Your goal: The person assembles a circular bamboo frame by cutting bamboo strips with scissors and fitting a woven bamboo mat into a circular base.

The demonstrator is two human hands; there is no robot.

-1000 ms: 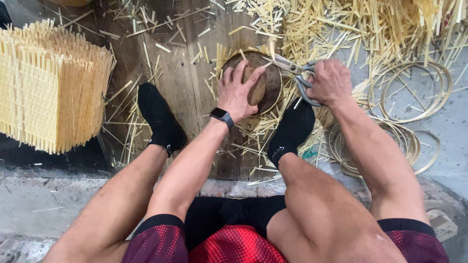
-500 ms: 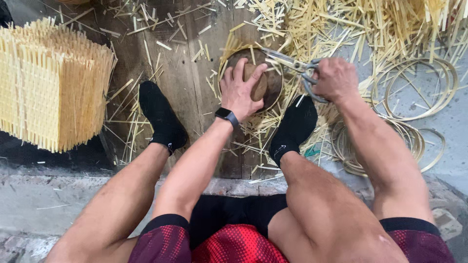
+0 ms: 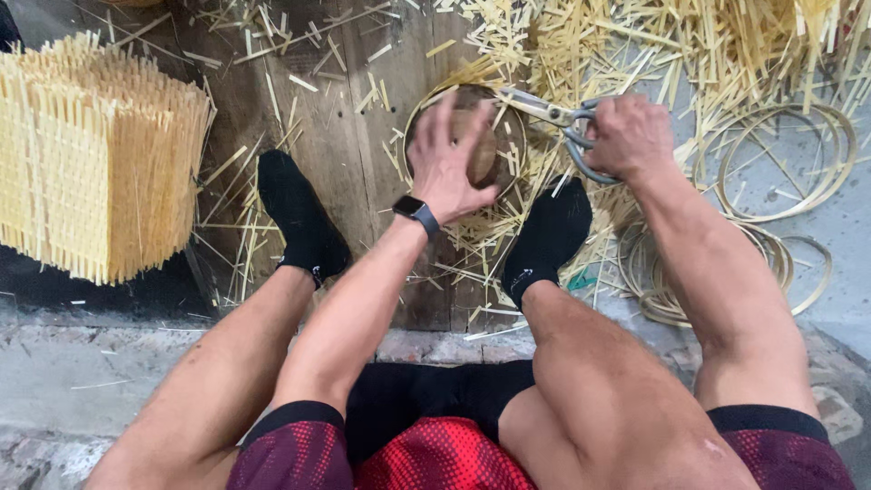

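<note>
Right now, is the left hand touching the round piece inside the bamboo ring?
Touching. The head view shows the left hand pressed flat on the round brown piece, fingers spread across it with no gap.

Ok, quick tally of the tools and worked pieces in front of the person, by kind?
Shears, in the right hand: 1
Round bamboo-rimmed piece, under the left hand: 1
Woven bamboo stack: 1
Heaps of loose bamboo rings, rings too tangled to count: 2
Total: 5

Basket: small round woven bamboo basket with a brown base (image 3: pixel 481 150), flat on the dark wooden board, rim up.
Shears: large grey metal scissors (image 3: pixel 553 116), blades over its rim.
</note>
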